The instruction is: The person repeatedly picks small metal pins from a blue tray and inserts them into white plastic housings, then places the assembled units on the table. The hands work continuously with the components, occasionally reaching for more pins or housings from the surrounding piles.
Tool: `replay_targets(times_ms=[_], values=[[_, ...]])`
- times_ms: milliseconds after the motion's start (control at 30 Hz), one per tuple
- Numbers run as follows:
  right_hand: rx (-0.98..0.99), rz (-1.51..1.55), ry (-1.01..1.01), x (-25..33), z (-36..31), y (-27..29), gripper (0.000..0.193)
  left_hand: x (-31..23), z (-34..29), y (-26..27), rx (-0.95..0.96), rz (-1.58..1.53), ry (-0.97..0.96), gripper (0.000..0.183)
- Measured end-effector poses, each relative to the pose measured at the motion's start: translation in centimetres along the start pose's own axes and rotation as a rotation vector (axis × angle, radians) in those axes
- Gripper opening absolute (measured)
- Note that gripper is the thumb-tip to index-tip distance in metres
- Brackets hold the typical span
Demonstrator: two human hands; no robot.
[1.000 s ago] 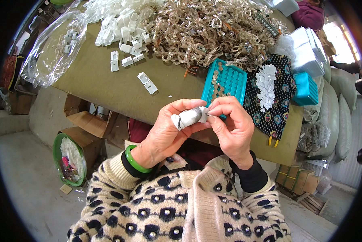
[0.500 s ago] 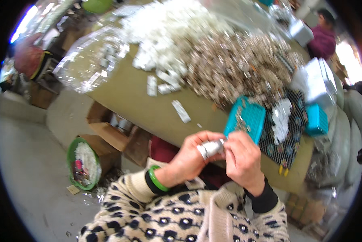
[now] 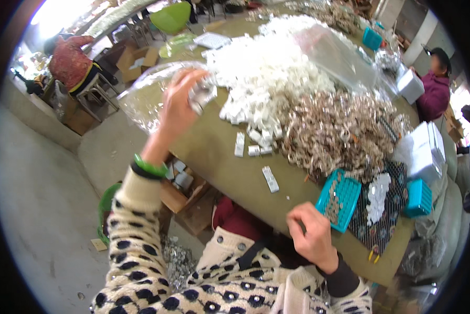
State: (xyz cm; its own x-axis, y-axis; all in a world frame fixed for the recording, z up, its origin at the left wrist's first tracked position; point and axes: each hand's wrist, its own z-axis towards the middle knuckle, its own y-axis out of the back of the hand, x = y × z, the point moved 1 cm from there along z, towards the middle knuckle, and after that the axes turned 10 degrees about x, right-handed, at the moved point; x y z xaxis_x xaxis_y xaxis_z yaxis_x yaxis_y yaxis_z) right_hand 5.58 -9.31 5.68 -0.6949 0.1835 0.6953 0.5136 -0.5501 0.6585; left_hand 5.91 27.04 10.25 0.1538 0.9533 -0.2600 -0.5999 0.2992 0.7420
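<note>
My left hand [image 3: 178, 102], with a green bangle [image 3: 150, 166] at the wrist, reaches over the clear plastic bag [image 3: 140, 99] at the table's left edge. Its fingers curl against shiny silvery-white pieces [image 3: 200, 93]; which of these it grips is hidden. Near the front edge my right hand [image 3: 311, 233] is loosely closed, thumb and fingers together, and anything inside does not show. Just right of it lies a teal plastic basket [image 3: 350, 191] with small metal pieces [image 3: 333, 201] in it. A flat white piece [image 3: 270, 179] rests alone on the table between my hands.
A white heap [image 3: 266, 73] and a brownish shiny heap [image 3: 345, 131] cover the table's middle. Right of the basket are a dark patterned cloth [image 3: 392, 204], white pieces [image 3: 378, 196], a teal box [image 3: 418, 198] and white boxes [image 3: 421, 149]. Two people sit farther off.
My hands have parted. The left has moved far left and up to the bag, no longer showing the silvery-white piece; the right stays near the basket. The view has shifted too.
</note>
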Motion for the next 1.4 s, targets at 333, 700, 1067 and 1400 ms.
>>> replay_targets(times_ms=[333, 700, 1067, 1400], values=[[-0.017, -0.582, -0.079, -3.1, 3.2, -4.1, 0.024, -8.5, -7.2, -7.9, 0.263, -0.359, -0.098, 0.029], [-0.106, -0.445, -0.181, -4.1, 3.2, -4.9, 0.015, -12.7, -8.5, -10.0, 0.395, -0.427, -0.089, 0.027], [-0.006, -0.364, -0.087, -2.3, 0.2, -2.1, 0.013, -17.8, -10.0, -7.4, 0.522, -0.646, 0.190, 0.025], [0.145, -0.261, 0.237, -3.2, -3.7, 5.2, 0.014, -22.0, -10.1, -8.6, 0.900, -1.592, 0.834, 0.021]])
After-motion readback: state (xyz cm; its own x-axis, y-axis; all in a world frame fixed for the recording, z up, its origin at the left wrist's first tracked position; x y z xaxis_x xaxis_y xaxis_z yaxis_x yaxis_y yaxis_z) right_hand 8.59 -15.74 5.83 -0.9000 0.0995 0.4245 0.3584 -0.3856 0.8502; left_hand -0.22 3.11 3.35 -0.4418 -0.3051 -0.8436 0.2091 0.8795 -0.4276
